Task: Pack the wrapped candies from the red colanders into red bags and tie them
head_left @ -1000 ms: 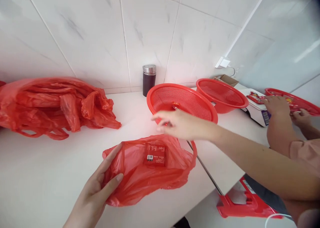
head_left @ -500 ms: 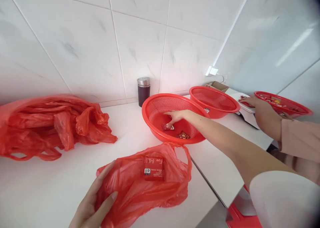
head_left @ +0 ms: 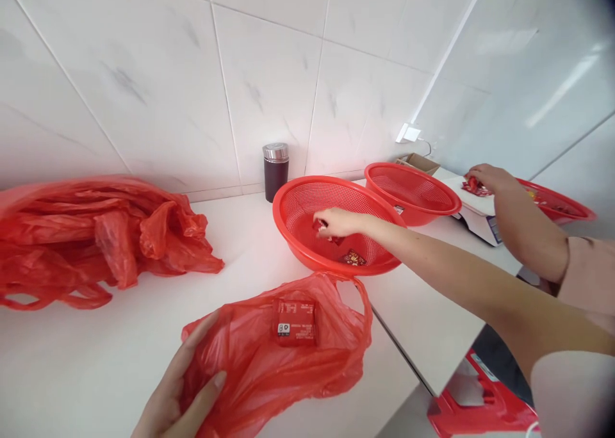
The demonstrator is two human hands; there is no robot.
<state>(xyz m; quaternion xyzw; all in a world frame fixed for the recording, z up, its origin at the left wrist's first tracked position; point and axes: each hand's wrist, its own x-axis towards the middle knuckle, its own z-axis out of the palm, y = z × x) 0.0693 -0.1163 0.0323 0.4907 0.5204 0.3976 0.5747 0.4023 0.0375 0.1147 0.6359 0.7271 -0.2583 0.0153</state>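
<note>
My left hand point(head_left: 185, 380) grips the side of a thin red plastic bag point(head_left: 250, 367), its thumb outside and fingers inside the mouth. A red packet point(head_left: 294, 323) with white print and a small "80" label lies in the bag. My right hand point(head_left: 336, 223) reaches into the nearest red mesh basket point(head_left: 300, 249), its fingers closed around small red packets that they partly hide. Below it, a dark red packet with gold specks point(head_left: 354, 257) rests on the basket's bottom.
A pile of red plastic bags point(head_left: 106, 239) lies to the left. A dark tumbler point(head_left: 276, 175) stands by the wall. A second red basket point(head_left: 413, 194) sits behind mine. On the right, a co-worker's hand point(head_left: 485, 177) holds red packets over a scale point(head_left: 480, 204). A red stool point(head_left: 485, 396) stands below.
My right hand has closed on packets at the basket's bottom and lifted slightly. The co-worker's hand has risen with red packets. My left hand and the bag have hardly moved.
</note>
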